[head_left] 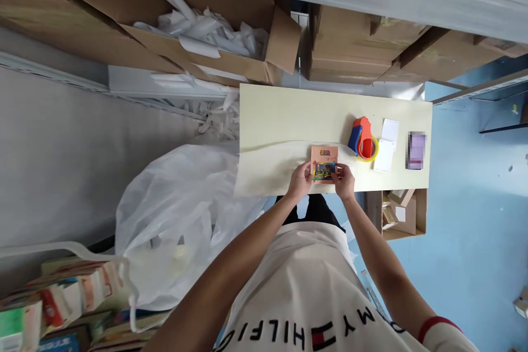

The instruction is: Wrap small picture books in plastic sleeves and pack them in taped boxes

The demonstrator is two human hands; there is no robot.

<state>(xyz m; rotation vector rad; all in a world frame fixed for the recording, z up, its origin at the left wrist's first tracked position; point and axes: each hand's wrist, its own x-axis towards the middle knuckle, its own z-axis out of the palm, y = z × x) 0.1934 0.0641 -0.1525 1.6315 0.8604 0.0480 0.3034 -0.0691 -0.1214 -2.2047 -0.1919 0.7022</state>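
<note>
A small peach-coloured book point(324, 153) with a bright picture on its cover is between my two hands at the table's near edge. The fingers of my left hand point(300, 180) are closed on its left side. On the opposite side, my right hand point(344, 180) grips the lower right edge. Under the book a thin whitish sheet point(272, 168) spreads over the table point(284, 115), its left part reaching the table's edge. Just right of the book stands a red and blue tape dispenser point(363, 136) with a yellow roll.
White slips of paper point(384, 155) and a purple, blurred phone-like object point(416, 150) lie on the right. Below them is an open carton point(421, 214). A box of white wrapping point(218, 33) stands behind; a big plastic bag point(177, 192) and stacked books point(74, 291) are left.
</note>
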